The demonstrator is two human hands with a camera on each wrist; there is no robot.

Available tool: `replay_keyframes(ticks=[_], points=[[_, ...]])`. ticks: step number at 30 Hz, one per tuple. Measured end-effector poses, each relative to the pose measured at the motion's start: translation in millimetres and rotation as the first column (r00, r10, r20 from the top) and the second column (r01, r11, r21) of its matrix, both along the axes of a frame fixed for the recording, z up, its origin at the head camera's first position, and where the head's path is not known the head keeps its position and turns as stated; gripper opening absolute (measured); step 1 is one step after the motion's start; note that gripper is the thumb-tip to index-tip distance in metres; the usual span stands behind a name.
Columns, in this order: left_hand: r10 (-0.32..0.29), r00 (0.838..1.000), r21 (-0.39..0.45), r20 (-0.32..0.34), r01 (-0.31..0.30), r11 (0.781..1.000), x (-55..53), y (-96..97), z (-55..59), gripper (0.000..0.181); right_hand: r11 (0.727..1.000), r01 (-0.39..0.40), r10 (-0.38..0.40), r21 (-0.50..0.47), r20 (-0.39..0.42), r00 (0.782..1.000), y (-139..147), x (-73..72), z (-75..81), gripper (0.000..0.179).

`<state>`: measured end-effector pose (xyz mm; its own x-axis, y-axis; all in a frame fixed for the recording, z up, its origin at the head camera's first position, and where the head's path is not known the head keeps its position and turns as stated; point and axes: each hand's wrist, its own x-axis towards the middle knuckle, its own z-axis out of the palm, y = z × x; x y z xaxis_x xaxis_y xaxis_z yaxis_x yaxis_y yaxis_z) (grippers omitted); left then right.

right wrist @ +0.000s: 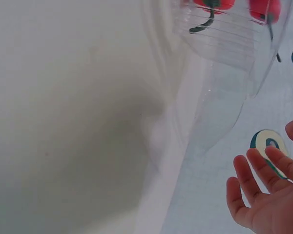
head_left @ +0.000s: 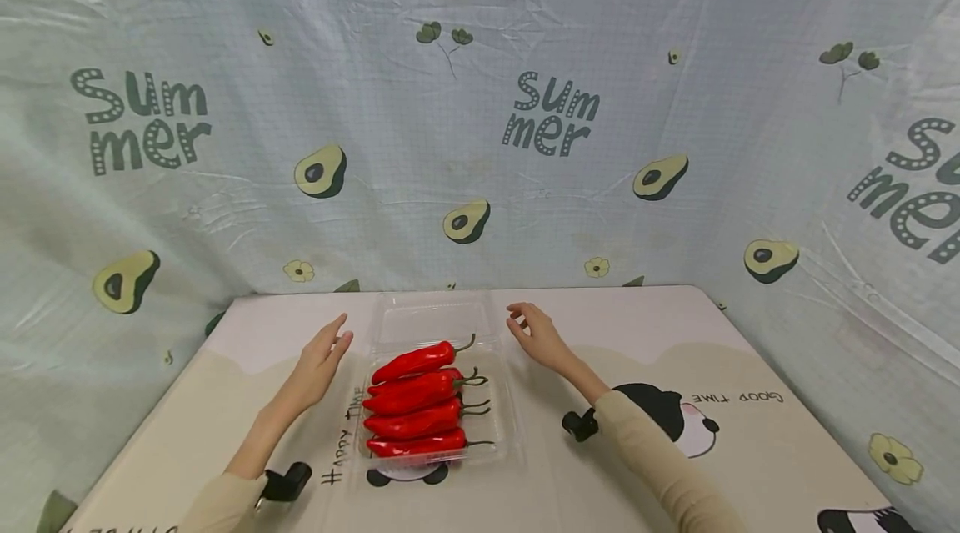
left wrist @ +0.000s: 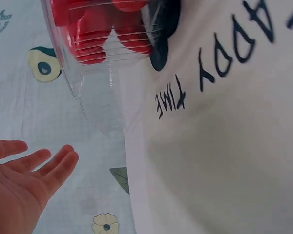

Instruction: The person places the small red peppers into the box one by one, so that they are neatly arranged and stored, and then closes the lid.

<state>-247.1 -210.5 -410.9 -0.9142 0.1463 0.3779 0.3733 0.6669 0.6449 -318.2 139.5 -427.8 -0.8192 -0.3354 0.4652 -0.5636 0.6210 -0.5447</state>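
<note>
Several long red chili peppers (head_left: 414, 394) with green stems lie side by side in a clear plastic clamshell box (head_left: 491, 433). The box's transparent lid (head_left: 433, 320) is folded back toward the far table edge. My left hand (head_left: 318, 362) hovers to the left of the box, fingers extended and holding nothing; its spread fingers also show in the left wrist view. To the right of the lid, my right hand (head_left: 542, 339) is raised with relaxed, slightly bent fingers and nothing in its grasp. Neither hand touches the box or the peppers.
The box stands on a table with a light printed cloth (head_left: 600, 483) showing panda drawings and lettering. A pale curtain (head_left: 405, 116) with avocado and "Summer" prints hangs behind and beside the table. Each wrist wears a black camera mount (head_left: 288, 482).
</note>
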Motion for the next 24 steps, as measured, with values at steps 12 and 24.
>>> replay_keyframes(ticks=[12, 24], points=[[-0.012, 0.969, 0.285, 0.247, -0.061, 0.957, -17.1, 0.4, 1.6, 0.055, 0.980, 0.046, 0.038, -0.192, 0.412, 0.910, 3, -7.9, 6.7, 0.040], [-0.098, 0.900, 0.340, 0.424, -0.058, 0.939, -21.3, 4.6, 0.9, 0.062, 0.915, 0.044, 0.252, -0.400, 0.656, 0.711, 9, -18.6, -0.2, 0.050]])
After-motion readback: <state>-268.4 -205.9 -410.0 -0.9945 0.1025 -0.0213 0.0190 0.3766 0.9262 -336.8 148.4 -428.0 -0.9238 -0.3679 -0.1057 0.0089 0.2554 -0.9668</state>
